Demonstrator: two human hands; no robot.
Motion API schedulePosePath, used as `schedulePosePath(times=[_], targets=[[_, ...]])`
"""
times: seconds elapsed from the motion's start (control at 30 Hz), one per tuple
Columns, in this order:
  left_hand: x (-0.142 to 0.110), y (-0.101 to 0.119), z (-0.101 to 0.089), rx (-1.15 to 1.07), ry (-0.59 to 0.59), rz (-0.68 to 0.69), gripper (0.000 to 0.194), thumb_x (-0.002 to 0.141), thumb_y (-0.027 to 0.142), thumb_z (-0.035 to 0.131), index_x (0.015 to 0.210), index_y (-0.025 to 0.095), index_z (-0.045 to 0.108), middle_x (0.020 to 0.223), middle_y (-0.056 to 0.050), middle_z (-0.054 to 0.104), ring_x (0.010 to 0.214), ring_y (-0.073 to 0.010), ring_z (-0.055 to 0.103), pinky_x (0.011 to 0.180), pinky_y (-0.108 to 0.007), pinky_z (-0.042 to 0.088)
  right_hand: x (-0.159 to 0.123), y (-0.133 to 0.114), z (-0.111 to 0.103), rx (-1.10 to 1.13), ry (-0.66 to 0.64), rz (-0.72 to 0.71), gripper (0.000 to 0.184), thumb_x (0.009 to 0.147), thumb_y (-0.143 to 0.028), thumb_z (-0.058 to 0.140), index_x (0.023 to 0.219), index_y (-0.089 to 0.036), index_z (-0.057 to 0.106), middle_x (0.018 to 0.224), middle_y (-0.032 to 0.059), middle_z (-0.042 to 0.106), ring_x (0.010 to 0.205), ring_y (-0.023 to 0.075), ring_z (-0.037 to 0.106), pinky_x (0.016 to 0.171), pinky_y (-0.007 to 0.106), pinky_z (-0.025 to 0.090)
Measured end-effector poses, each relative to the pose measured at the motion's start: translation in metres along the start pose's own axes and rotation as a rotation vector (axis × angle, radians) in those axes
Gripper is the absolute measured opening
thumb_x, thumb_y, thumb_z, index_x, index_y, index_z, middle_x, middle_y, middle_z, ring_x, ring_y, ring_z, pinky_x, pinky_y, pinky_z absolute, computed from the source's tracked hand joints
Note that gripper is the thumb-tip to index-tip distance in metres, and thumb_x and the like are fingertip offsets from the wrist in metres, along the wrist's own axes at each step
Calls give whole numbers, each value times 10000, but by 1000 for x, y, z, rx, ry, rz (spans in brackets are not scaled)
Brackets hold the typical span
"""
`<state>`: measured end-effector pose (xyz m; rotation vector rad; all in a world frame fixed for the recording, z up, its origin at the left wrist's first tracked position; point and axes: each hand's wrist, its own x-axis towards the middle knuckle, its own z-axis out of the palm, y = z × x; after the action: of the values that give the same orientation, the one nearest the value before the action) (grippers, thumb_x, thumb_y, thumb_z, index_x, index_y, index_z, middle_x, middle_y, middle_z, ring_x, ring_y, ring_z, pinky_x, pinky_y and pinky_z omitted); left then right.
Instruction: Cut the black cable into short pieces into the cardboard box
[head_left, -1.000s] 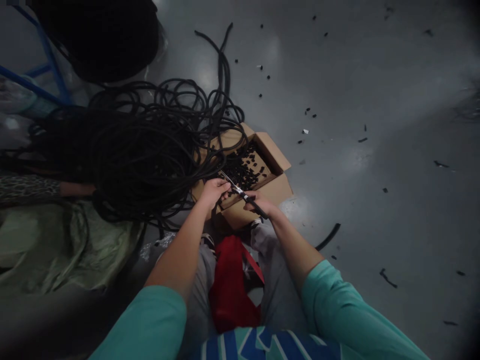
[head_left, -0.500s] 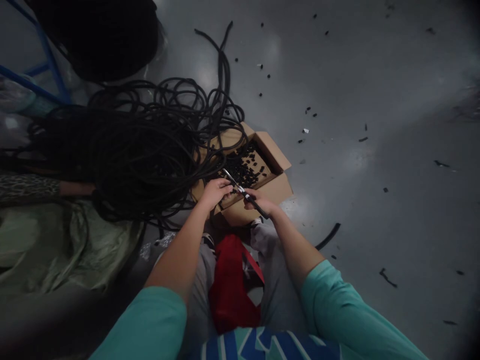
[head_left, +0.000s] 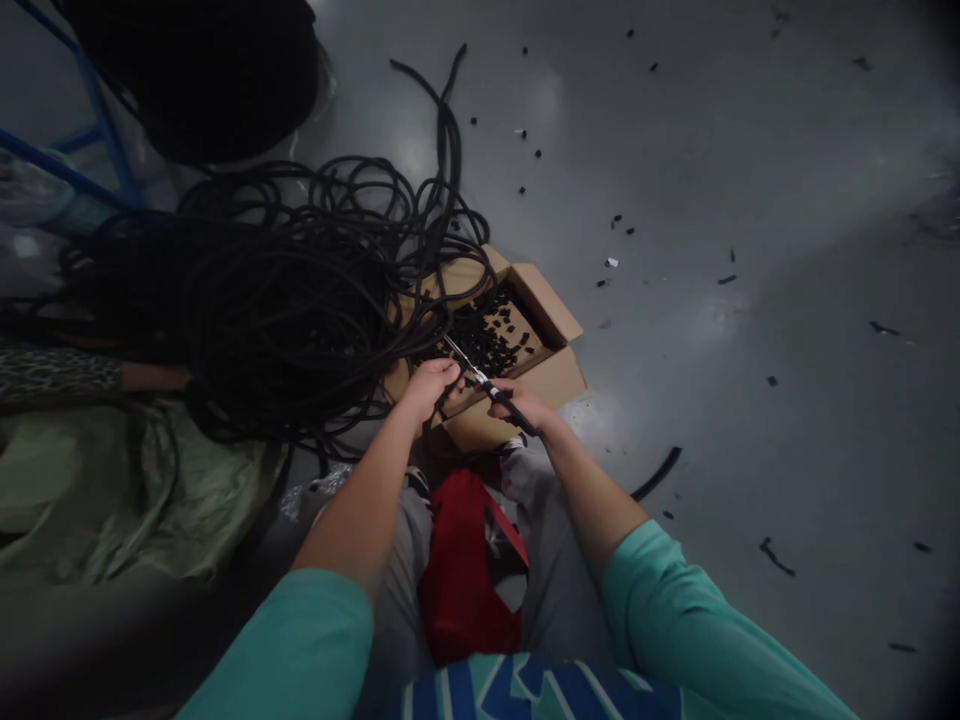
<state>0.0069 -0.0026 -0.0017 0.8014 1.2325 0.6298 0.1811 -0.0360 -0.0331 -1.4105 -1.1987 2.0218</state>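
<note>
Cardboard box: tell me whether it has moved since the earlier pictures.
No: the cardboard box keeps its place against the white scrap on the floor.

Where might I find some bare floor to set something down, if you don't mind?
Bare floor lies between the cardboard box, the black strip below and a small scrap farther right. Crowded: black cord left of the box, small pieces inside it.
</note>
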Motion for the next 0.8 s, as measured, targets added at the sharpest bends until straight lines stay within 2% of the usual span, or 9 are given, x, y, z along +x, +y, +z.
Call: schedulePosePath(times=[0.13,0.3,0.5,0.6,0.8], targets=[[0,-1,-2,-21,9,-21,187,670,287,608,612,132,520,522,16,517,395,-47,429,396,-178,313,-2,-1,-3,5,19,11,476,509,-191,566,982,-139,588,451,-99,378,380,53,348,392,188,257],[1,1,-3,-91,111,-50,138,687,259,590,726,133,552,552,21,528,409,-45,437,410,-176,322,-3,-2,-8,47,-32,15,473,500,-181,561,972,-147,575,508,-80,436,445,65,377,445,199,289],[1,5,-2,-119,111,-48,81,650,98,564,730,105,569,620,3,571,451,-41,460,454,-180,354,-2,-4,-12,7,-75,-21,590,455,-117,586,1042,-177,557,671,-44,532,664,117,478,611,226,357],[0,4,1,-127,112,-25,73,645,94,572,712,108,547,597,4,577,455,-52,478,463,-190,366,-1,-1,-11,-15,-93,-31,608,465,-113,582,1067,-190,550,695,-42,523,690,124,477,652,241,364],[-2,2,7,-90,108,-70,106,625,137,635,656,104,539,579,-9,599,427,-57,489,444,-191,355,3,7,-8,-74,-101,-48,624,479,-111,588,1097,-183,547,745,-24,539,715,134,480,691,261,373]])
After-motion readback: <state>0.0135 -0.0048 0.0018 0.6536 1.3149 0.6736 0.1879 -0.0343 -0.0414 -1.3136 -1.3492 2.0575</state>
